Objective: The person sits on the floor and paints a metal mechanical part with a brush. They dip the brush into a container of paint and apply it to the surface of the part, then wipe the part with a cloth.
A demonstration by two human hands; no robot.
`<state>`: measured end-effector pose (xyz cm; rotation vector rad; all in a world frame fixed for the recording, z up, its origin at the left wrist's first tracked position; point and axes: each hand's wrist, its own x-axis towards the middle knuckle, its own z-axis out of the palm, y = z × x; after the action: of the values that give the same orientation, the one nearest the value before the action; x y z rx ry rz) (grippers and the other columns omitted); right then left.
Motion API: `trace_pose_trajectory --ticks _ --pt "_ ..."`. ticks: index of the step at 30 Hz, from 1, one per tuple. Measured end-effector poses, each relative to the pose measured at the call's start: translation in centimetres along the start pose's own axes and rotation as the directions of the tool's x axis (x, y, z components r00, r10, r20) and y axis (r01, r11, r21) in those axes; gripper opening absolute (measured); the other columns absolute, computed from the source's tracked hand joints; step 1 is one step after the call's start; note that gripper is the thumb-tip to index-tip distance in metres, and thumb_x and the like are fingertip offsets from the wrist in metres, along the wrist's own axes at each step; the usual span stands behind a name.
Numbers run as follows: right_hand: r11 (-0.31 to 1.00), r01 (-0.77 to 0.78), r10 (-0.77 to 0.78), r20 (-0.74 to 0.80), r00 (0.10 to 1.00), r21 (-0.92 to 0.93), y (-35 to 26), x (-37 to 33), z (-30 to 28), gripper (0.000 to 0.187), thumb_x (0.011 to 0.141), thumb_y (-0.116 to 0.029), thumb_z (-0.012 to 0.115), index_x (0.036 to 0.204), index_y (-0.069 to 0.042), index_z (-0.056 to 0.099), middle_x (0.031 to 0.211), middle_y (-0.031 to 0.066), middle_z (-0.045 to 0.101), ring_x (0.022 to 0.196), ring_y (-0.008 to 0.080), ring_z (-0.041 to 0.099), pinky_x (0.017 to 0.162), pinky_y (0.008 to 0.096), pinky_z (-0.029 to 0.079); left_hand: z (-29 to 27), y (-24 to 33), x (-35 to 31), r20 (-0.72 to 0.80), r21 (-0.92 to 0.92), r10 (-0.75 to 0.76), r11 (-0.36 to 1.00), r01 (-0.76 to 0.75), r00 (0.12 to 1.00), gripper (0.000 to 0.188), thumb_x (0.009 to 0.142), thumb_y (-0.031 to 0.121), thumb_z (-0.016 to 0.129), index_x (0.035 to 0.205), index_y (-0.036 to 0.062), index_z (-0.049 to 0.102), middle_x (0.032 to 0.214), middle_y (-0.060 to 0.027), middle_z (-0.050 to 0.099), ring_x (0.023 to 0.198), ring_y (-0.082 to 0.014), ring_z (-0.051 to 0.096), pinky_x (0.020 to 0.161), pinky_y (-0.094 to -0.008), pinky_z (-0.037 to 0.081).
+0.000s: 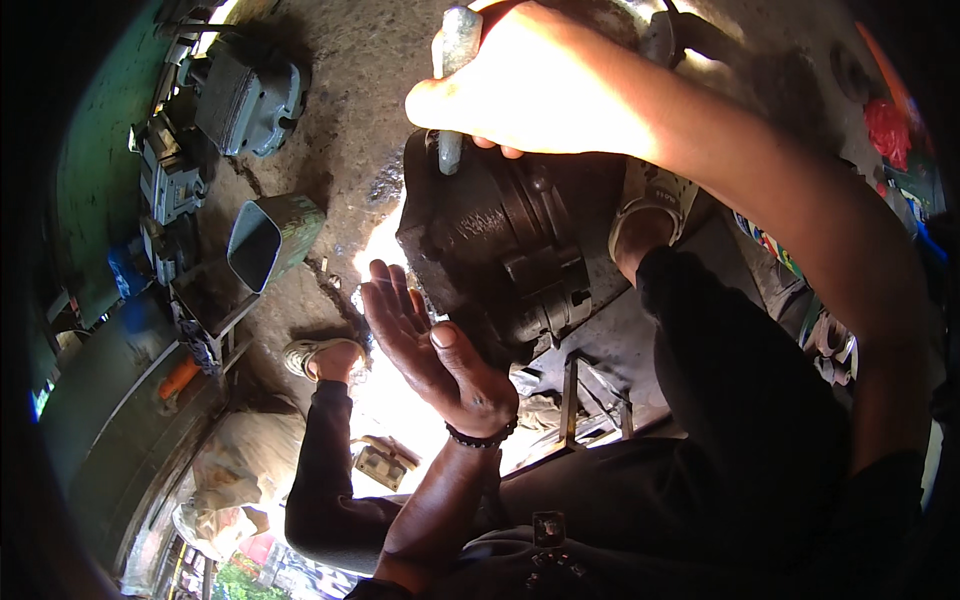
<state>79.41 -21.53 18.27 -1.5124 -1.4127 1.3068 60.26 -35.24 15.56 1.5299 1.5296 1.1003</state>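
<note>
A large dark, greasy cast-metal housing (480, 235), perhaps a gearbox or motor, sits in front of me between my feet. Above its far end, my right hand (540, 85) is wrapped round a short, thick grey metal bar (450, 152). The bar shows above and below the fist, its lower end close to the housing's far left corner; I cannot tell if they touch. Strong sunlight washes out much of this hand. My left hand (435, 350) is open beside the near left side of the housing, fingers stretched and thumb apart, holding nothing.
A square metal tube (290, 235) stands at the left, with grey metal castings (250, 100) beyond it. Near my left foot (325, 358) lies a small metal block (382, 465). A metal frame (570, 400) is close to my legs. A red bag (887, 132) lies at the far right.
</note>
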Motion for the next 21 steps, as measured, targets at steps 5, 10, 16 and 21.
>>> trace_pose_trajectory --ticks 5,10,16,21 --pt "1.000 0.015 -0.015 0.005 1.000 -0.018 0.3 -0.6 0.3 0.021 0.088 -0.024 0.068 0.081 -0.004 0.065 0.074 0.0058 0.063 0.066 0.0183 0.062 0.061 0.0315 0.051 0.1 0.1 -0.1 -0.008 0.001 -0.015 1.000 0.015 1.000 0.078 0.103 0.045 0.046 0.156 -0.0029 0.012 0.159 -0.0274 0.024 0.145 -0.0415 0.029 0.117 -0.0535 0.020" --pt "0.997 0.044 -0.043 0.018 0.999 -0.058 0.3 -1.2 0.3 0.020 0.087 -0.023 0.069 0.082 -0.004 0.065 0.078 0.0066 0.063 0.070 0.0206 0.063 0.064 0.0329 0.051 0.1 0.1 -0.1 -0.009 -0.010 -0.006 1.000 0.006 1.000 0.078 0.103 0.044 0.046 0.156 -0.0036 0.012 0.159 -0.0276 0.024 0.145 -0.0414 0.029 0.117 -0.0532 0.021" --pt "0.943 0.233 -0.218 0.085 0.972 -0.239 0.0 -3.6 -0.7 0.018 0.087 -0.021 0.069 0.083 -0.004 0.066 0.082 0.0076 0.064 0.075 0.0232 0.064 0.068 0.0347 0.051 0.1 -0.2 0.0 -0.008 -0.080 0.015 0.997 -0.016 1.000 0.077 0.103 0.038 0.047 0.155 -0.0058 0.011 0.158 -0.0294 0.023 0.146 -0.0407 0.028 0.118 -0.0510 0.020" --pt "0.612 0.534 -0.482 0.260 0.837 -0.584 -0.9 -5.1 -2.7 0.015 0.087 -0.017 0.067 0.082 -0.003 0.065 0.078 0.0057 0.063 0.066 0.0166 0.061 0.059 0.0323 0.048 0.0 -0.6 0.0 -0.038 -0.126 0.024 0.992 -0.028 0.999 0.074 0.103 0.033 0.049 0.154 -0.0080 0.013 0.158 -0.0290 0.023 0.146 -0.0397 0.027 0.119 -0.0487 0.019"
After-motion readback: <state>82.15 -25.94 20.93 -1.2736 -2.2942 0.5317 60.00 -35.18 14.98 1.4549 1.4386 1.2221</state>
